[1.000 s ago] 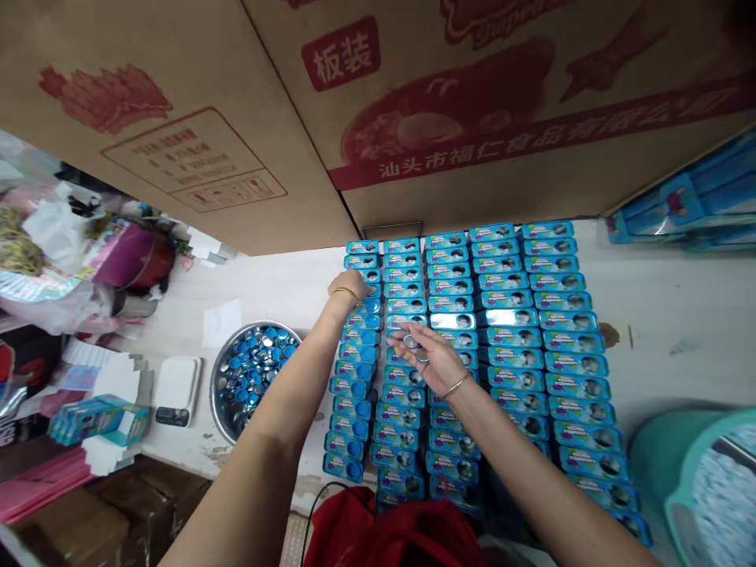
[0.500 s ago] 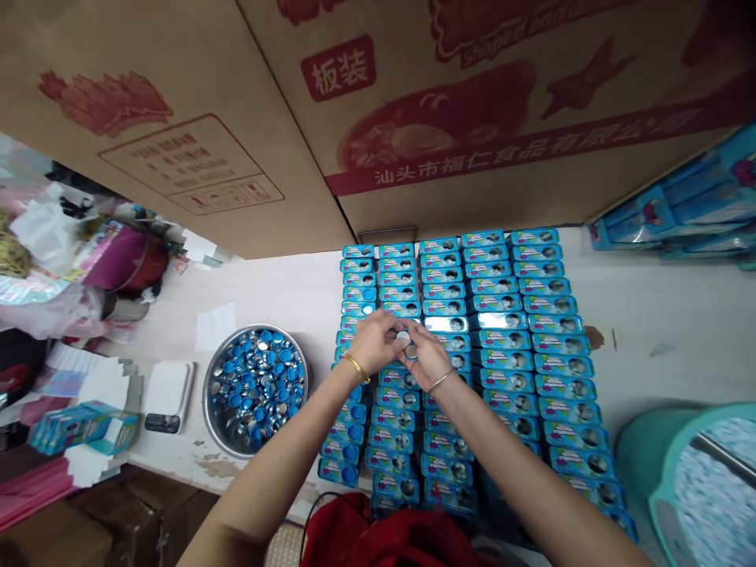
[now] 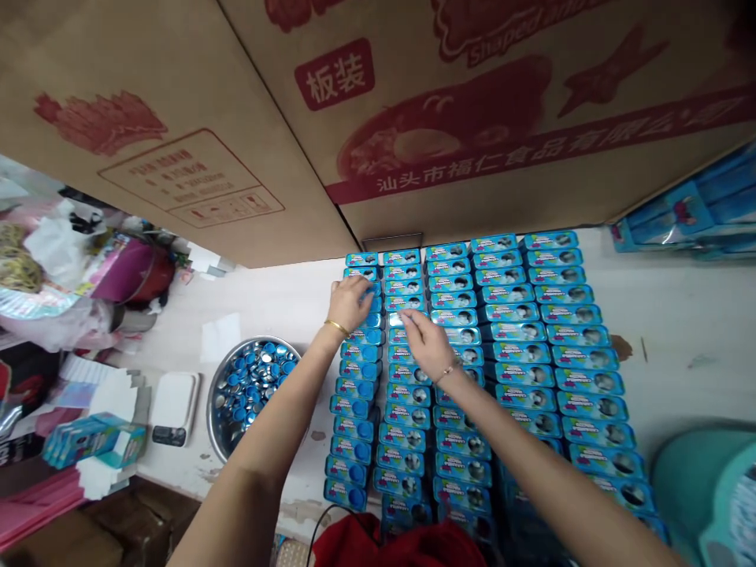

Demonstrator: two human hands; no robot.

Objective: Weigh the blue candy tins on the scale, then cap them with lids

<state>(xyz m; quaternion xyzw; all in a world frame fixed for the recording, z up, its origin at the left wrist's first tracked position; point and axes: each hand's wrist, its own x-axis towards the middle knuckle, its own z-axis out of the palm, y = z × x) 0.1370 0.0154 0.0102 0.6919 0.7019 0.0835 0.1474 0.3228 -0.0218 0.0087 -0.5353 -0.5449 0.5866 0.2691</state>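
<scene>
Several columns of small blue printed boxes (image 3: 468, 442) stand on the pale table, many with a round hole at the right end. My left hand (image 3: 350, 303), with a gold bangle at the wrist, bends its fingers over the upper part of the leftmost column; what is under its fingertips is hidden. My right hand (image 3: 425, 340) is closed above the second column, thumb and fingers together, and whatever it pinches is too small to make out. Left of the boxes, a steel bowl (image 3: 220, 431) holds many small round blue and silver caps, partly behind my left forearm.
Large cardboard cartons (image 3: 236, 142) wall off the back. A white scale (image 3: 175, 405) lies left of the bowl, beside folded boxes and bags. At the right are a teal tub (image 3: 688, 480) and packs of blue boxes (image 3: 679, 213).
My hands, together over the boxes before, have parted. My left hand has moved left and up to the leftmost column; my right hand stays over the second column. The view has shifted slightly.
</scene>
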